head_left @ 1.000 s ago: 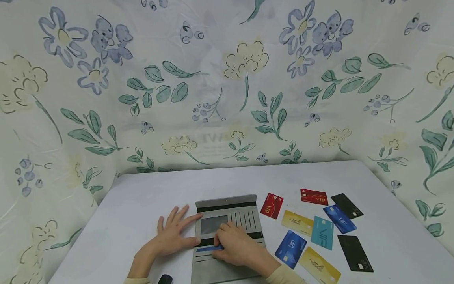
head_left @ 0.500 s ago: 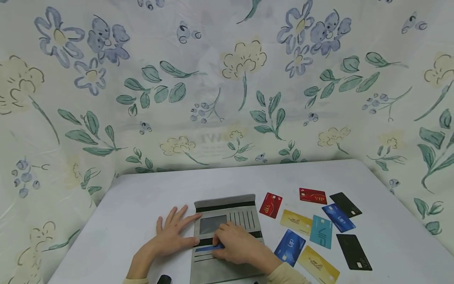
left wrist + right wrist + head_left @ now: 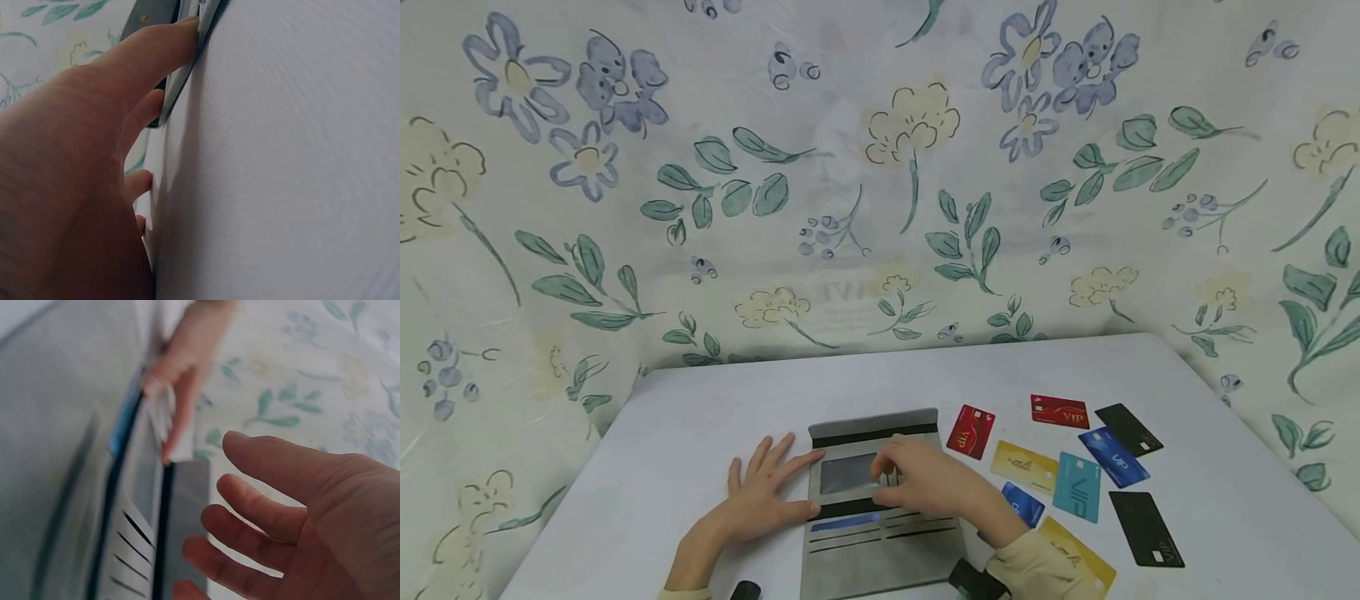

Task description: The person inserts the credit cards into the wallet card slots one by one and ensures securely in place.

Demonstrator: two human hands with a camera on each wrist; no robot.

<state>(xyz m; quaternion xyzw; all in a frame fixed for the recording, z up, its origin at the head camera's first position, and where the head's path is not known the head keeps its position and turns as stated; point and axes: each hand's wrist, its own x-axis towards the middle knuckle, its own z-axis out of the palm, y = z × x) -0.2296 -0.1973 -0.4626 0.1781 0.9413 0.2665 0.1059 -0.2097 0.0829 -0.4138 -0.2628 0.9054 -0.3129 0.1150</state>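
Right hand (image 3: 928,479): above the right half of the wallet, fingers loosely bent and thumb apart, nothing between them; the right wrist view shows the tips seemingly clear of the surface.
Grey card wallet (image 3: 880,562): opened flat on the table at the near side, between the hands, probably so that its slots face up within easy reach.
Slotted blue card (image 3: 846,522): in the left slot just under the lower black band (image 3: 835,507), only a strip showing, since the pocket covers the rest.
Left hand (image 3: 769,492): fingers spread, thumb and index touching the wallet's left edge, likely to keep it from sliding; the other fingers lie on the table beside it.
Cards nearest the wallet: an upright red VIP card (image 3: 971,432) just right of it; a blue VIP card (image 3: 1023,503), partly hidden by the right forearm.
Cards farther right: a gold card (image 3: 1024,465) beside a teal VIP card (image 3: 1077,487); another blue card (image 3: 1114,457) overlapping a black card (image 3: 1129,429). Loosely scattered, presumably so each can be picked up singly.
White table (image 3: 715,400): under everything, backed by a floral sheet (image 3: 827,167).
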